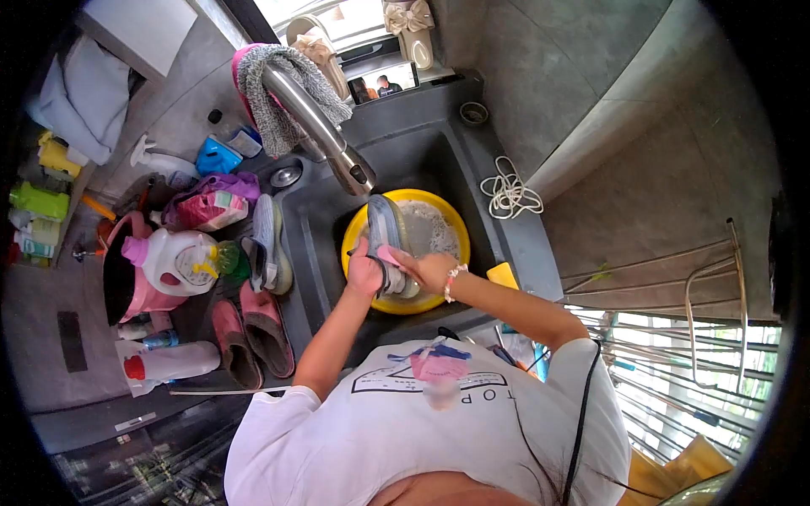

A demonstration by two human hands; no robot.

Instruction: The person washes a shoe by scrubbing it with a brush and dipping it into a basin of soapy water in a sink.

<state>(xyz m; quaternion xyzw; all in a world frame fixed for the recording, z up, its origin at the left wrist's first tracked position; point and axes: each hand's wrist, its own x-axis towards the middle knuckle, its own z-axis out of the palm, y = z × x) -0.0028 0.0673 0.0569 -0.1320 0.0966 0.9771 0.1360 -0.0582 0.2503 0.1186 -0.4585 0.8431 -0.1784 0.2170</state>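
A grey-and-white shoe (pixel 386 226) is held tilted over a yellow basin (pixel 463 232) of sudsy water. My left hand (pixel 364 271) is closed around the shoe at its opening end. My right hand (pixel 433 271), with a beaded bracelet on the wrist, grips a small flat pink thing (pixel 388 254) against the shoe; its kind cannot be made out. The basin stands in a dark grey sink (pixel 316 291). Another grey shoe (pixel 268 244) leans on the sink's left rim.
A metal faucet (pixel 325 139) with a grey cloth (pixel 287 93) over it reaches above the basin. On the left are pink boots (pixel 253 333), a detergent bottle (pixel 177 261) and a pink bucket (pixel 126 287). A white cord (pixel 510 190) and a yellow sponge (pixel 503 275) lie right.
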